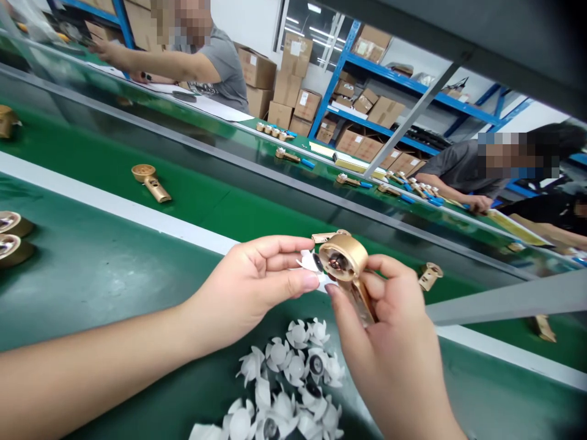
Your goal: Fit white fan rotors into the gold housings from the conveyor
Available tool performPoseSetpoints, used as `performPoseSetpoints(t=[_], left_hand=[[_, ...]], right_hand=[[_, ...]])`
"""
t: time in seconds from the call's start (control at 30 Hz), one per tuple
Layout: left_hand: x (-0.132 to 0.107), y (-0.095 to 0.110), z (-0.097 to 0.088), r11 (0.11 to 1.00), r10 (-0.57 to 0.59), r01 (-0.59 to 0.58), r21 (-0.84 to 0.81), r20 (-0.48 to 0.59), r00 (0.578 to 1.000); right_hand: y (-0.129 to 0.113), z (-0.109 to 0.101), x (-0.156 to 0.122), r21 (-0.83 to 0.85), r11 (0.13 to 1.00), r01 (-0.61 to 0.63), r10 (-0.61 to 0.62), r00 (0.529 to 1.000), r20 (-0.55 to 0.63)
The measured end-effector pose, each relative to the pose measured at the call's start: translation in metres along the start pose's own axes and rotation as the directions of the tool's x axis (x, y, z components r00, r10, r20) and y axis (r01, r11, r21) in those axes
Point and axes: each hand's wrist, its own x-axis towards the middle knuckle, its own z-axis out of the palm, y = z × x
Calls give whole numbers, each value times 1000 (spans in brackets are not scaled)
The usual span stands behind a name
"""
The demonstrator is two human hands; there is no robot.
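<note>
One white impeller [307,261] held up to one gold fan body [351,252]

The left hand [250,278] is nearly closed, thumb and fingertips pinching the impeller, its black hub [318,263] facing the body's open round head; whether they touch, I cannot tell. The right hand [394,318] curls around the head and handle [362,302]. Both are above the green worktop [137,287]. At least a dozen loose impellers [294,368] are heaped toward its near edge; two other fan bodies [16,252], partly visible, lie toward its left end. Five more sit on the conveyor belt [211,195] beyond.
</note>
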Motion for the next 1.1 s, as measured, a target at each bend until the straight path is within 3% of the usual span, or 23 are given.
performPoseSetpoints(t=[0.23, 0.4, 0.67, 0.87, 0.97, 1.1], left_hand=[[-4, -5, 4, 997, -40, 40, 73, 3, 999], [-4, -3, 4, 986, -56, 61, 155, -36, 998], [-5, 0, 2, 986, -123, 125, 114, -25, 992], [-3, -3, 1, 979, -148, 155, 133, -60, 987], [-1, -8, -5, 986, -124, 127, 106, -38, 992], [2, -8, -14, 976, 22, -42, 216, 95, 995]], right_hand=[[-7, 6, 2, -200, 972, 124, -117, 992, 47], [-5, 5, 2, -195, 968, 157, -144, 986, 80], [2, 0, 12, -51, 981, 186, -174, 968, 179], [5, 2, 10, -203, 939, 278, -254, 957, 137], [4, -2, 12, -75, 958, 275, -252, 940, 229], [-3, -9, 13, 236, 968, 86, -188, 872, 452]])
